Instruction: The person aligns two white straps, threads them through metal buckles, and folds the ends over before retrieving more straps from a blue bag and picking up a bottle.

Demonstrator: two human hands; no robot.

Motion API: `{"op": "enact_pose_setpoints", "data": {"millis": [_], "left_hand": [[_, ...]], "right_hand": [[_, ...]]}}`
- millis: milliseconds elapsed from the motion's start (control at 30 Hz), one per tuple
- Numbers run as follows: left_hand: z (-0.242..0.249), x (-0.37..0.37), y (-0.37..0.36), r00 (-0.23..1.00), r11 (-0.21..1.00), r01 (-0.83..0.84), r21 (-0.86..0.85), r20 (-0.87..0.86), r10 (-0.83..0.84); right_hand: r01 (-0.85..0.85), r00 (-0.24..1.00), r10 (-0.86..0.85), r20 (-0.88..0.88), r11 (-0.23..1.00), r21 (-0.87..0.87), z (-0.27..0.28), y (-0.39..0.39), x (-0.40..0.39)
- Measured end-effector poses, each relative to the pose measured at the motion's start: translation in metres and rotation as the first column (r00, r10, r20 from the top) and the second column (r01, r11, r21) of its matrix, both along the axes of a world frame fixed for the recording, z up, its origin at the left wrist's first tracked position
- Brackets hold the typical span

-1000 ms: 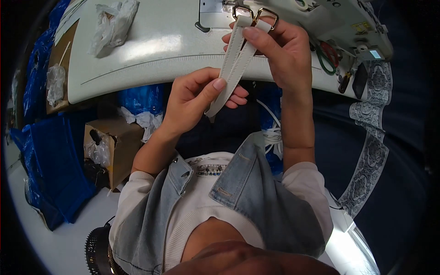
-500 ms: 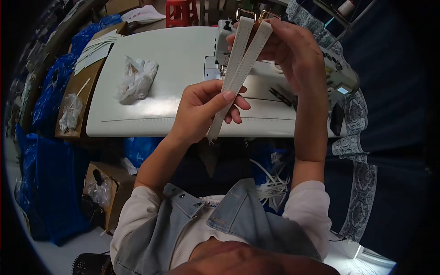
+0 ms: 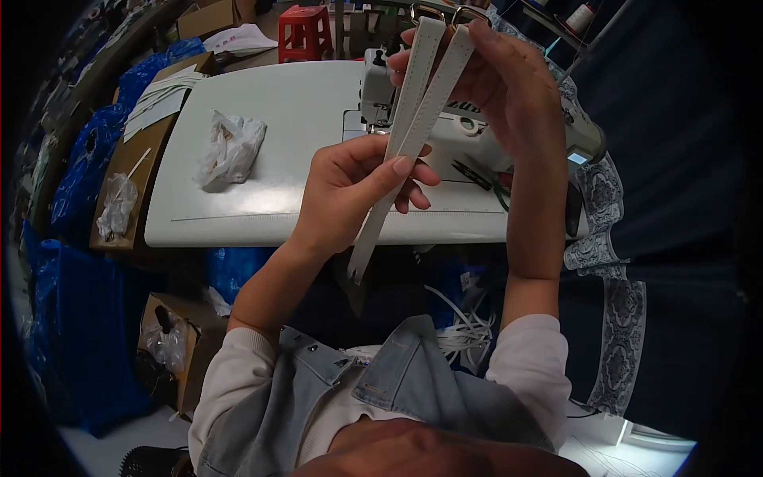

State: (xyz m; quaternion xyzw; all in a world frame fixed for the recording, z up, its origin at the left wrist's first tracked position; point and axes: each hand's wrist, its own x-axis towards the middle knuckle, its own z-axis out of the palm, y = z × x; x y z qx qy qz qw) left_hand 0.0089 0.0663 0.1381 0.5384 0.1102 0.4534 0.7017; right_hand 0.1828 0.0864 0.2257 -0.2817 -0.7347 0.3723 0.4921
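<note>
Two white stitched straps (image 3: 442,86) are what we hold in front of us, raised over the sewing table (image 3: 310,95) and slanting toward its front edge. Our left hand (image 3: 358,187) is closed in a pinch, the thumb pressed on the straps where they come together, the fingers loosely curled behind. Our right hand (image 3: 513,95) grips the upper ends, its thumb by the right-hand strap's top and its fingers reaching behind both. Above that grip we see metal rings (image 3: 427,8), one to each strap, partly cut off by the picture's top. Below our left thumb the straps overlap, and the lower end hangs past the table's front edge in our view; we cannot tell whether both tails reach that far. On the table, a crumpled plastic bag (image 3: 232,151) lies toward the left edge, well apart from our hands. The sewing machine (image 3: 380,99) stands beyond the straps toward the far edge, with a small roll of tape (image 3: 467,126) near it. Dark snips (image 3: 473,175) lie close to the front edge, left of our right forearm. Off the far edge stands a red stool (image 3: 304,33).
</note>
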Motion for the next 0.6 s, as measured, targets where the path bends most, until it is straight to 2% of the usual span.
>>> {"op": "enact_pose_setpoints", "data": {"millis": [233,400,600], "left_hand": [[-0.002,-0.002,-0.001,1.0,1.0,-0.015,0.022,-0.012,0.015],[-0.003,-0.003,0.0,1.0,1.0,-0.014,0.01,0.007,0.014],[-0.005,-0.001,0.0,1.0,0.999,-0.028,0.021,-0.006,0.028]], "right_hand": [[-0.01,1.0,0.01,0.021,1.0,-0.016,0.003,-0.004,-0.003],[-0.073,0.996,0.076,0.044,0.995,-0.063,0.009,-0.007,-0.005],[-0.018,0.999,0.02,0.031,0.999,-0.042,0.012,-0.012,-0.008]]}}
